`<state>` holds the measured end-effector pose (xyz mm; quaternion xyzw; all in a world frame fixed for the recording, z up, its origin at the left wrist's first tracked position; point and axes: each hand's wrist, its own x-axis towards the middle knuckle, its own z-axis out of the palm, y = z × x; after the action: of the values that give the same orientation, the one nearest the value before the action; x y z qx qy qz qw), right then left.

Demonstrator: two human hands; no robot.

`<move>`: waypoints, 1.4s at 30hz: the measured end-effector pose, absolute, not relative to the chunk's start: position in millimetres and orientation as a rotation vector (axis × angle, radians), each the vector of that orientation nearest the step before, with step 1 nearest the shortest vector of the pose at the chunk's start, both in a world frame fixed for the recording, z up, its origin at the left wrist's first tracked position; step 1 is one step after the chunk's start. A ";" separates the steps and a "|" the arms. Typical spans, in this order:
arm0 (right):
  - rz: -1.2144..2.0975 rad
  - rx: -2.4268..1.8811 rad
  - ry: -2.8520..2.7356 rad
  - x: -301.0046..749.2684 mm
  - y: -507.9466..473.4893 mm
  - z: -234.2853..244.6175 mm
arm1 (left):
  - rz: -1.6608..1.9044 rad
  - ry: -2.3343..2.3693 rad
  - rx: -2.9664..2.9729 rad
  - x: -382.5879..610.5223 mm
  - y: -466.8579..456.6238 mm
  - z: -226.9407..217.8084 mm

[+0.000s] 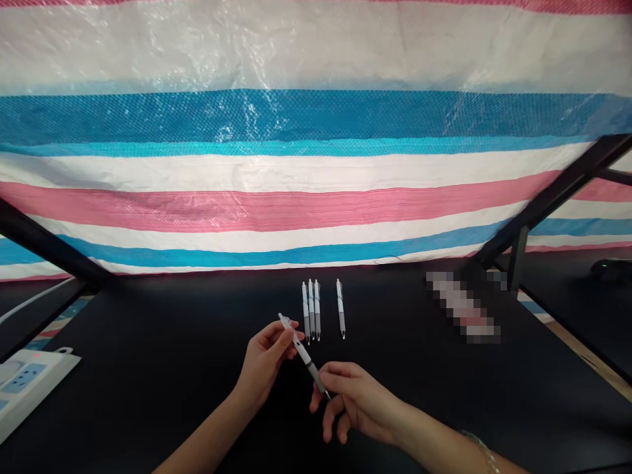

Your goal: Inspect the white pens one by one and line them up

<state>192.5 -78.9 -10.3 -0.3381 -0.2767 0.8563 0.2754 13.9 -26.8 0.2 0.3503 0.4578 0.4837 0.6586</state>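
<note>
A white and grey click pen (303, 352) is held at a slant over the black table, between both hands. My left hand (269, 355) pinches its white upper end near the clip and button. My right hand (358, 398) grips the grey lower part close to the metal tip between thumb and index finger, with the other fingers loosely curled. Just beyond my hands, three similar pens (311, 313) lie side by side with their tips toward me. One more pen (340, 309) lies apart, to their right.
A white power strip (37, 388) with a red light sits at the left edge of the black table (197, 421). Black frame bars (548, 187) rise on both sides. A striped plastic sheet (296, 210) hangs behind. At the right lies a pixelated object (464, 309).
</note>
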 end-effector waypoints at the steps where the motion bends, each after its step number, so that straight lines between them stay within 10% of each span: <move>1: 2.300 -0.915 -0.744 192.8 -78.5 -10.1 | 1.097 1.040 0.792 14.2 -26.7 0.3; 42: 2.375 -0.941 -0.832 197.4 -79.1 -12.9 | 1.339 1.078 0.649 -5.6 -11.6 5.2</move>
<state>197.4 -79.1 -12.9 -0.3412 -0.3017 0.8612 0.2254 -5.6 -11.6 5.2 0.2808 0.4662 0.5794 0.6067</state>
